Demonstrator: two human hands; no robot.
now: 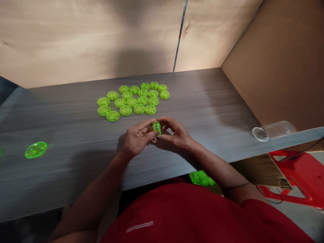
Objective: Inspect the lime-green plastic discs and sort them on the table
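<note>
My left hand point(138, 137) and my right hand point(174, 133) meet over the front half of the table, both closed on one small green transparent piece point(156, 127). The piece is held on edge between the fingertips, and a dark line runs down its middle. Just beyond my hands, several round green transparent discs point(125, 110) lie flat in a loose cluster. Off to the left, one larger-looking green disc point(36, 150) rests alone on the table.
The grey table point(202, 108) has wooden panels point(88, 40) behind and at the right. A clear plastic container point(278, 130) lies on its side at the right edge. Below are green pieces point(201, 178), a cardboard box point(263, 170) and a red stool point(301, 175).
</note>
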